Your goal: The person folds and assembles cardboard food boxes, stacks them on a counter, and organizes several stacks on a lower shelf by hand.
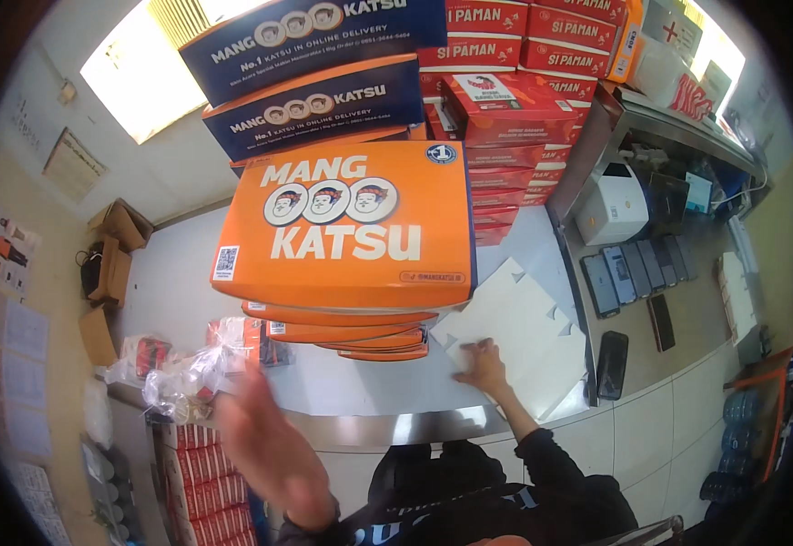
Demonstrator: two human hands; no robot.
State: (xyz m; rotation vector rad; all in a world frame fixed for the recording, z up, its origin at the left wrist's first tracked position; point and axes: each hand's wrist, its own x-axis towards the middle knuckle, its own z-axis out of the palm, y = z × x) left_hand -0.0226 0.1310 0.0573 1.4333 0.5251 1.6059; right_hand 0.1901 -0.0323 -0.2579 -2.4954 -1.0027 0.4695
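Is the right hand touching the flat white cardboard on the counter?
Touching. In the head view the right hand lies palm down on the white cardboard, with its fingers pressed on the sheet and no gap visible.

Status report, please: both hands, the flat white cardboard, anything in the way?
Right hand open, flat on the flat white cardboard. Left hand raised, blurred, empty, near a clear plastic bag. Orange box stack close beside the cardboard.

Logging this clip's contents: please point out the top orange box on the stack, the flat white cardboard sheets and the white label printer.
top orange box (351, 223): head view, middle of its lid.
flat white cardboard sheets (515, 314): head view, bare upper sheet.
white label printer (610, 211): head view, its front face.
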